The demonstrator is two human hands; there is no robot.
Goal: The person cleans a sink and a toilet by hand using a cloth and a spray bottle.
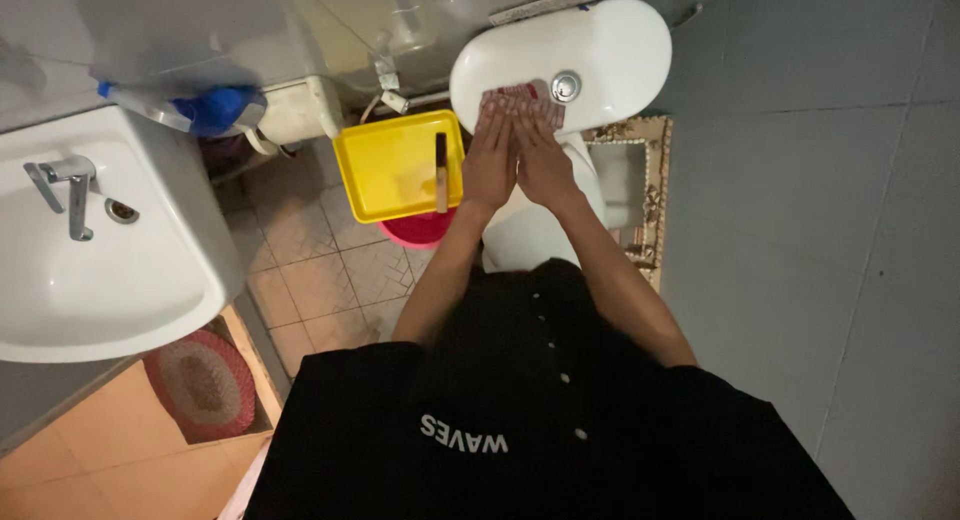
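Both my hands reach forward over a white toilet. My left hand [490,162] and my right hand [541,158] lie side by side, fingers flat, pressing a red-and-white patterned cloth [512,102] onto the white toilet tank lid [610,40]. A chrome flush button [566,85] sits just right of the cloth. The closed toilet lid [525,235] lies beneath my forearms.
A yellow tray [390,165] holding a dark-handled brush [441,170] rests on a pink bucket [418,230] left of the toilet. A white sink [110,280] with a chrome tap [70,185] is at the left, a blue spray bottle [205,110] behind it. A round rug [203,380] lies below. Grey wall at right.
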